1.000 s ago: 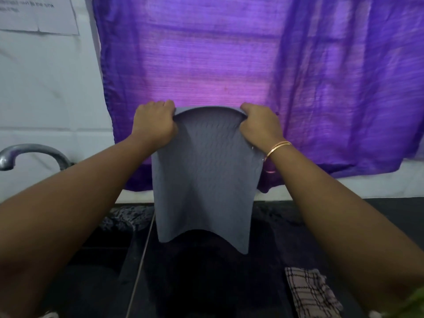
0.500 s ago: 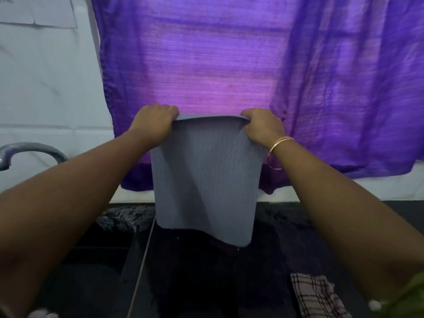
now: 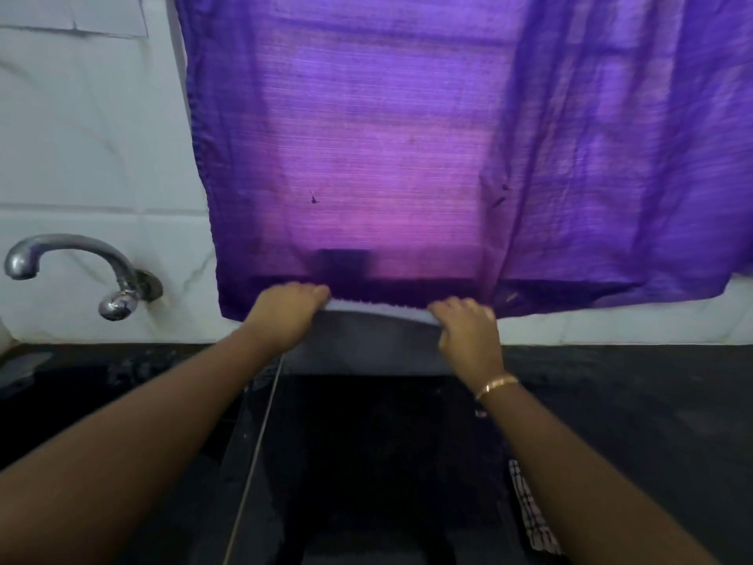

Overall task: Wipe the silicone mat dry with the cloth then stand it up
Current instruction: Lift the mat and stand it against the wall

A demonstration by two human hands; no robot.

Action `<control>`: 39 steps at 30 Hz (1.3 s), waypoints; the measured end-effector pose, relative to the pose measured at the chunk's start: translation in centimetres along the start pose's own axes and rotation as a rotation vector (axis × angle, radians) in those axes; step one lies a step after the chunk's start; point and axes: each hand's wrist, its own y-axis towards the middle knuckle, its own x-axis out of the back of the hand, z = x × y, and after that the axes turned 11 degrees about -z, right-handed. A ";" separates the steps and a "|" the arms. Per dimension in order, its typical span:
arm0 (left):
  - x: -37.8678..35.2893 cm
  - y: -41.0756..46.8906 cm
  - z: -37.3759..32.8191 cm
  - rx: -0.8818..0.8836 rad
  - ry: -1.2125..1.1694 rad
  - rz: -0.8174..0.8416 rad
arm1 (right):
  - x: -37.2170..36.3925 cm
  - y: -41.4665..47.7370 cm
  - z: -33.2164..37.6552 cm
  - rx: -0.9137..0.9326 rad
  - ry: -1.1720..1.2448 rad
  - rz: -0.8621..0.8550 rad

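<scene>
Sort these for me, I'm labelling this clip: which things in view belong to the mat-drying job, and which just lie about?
Job: silicone mat, gripped along its top edge by left hand and right hand; checked cloth, lying on the counter at right.
Lying about: tap, purple curtain, bangle on the right wrist.

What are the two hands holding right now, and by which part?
Both grip the grey silicone mat along its top edge: left hand at the left corner, right hand at the right corner.
</scene>
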 end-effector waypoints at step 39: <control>-4.8 -30.5 -11.9 0.161 -0.303 0.442 | 8.4 -27.6 4.4 -0.124 0.275 0.869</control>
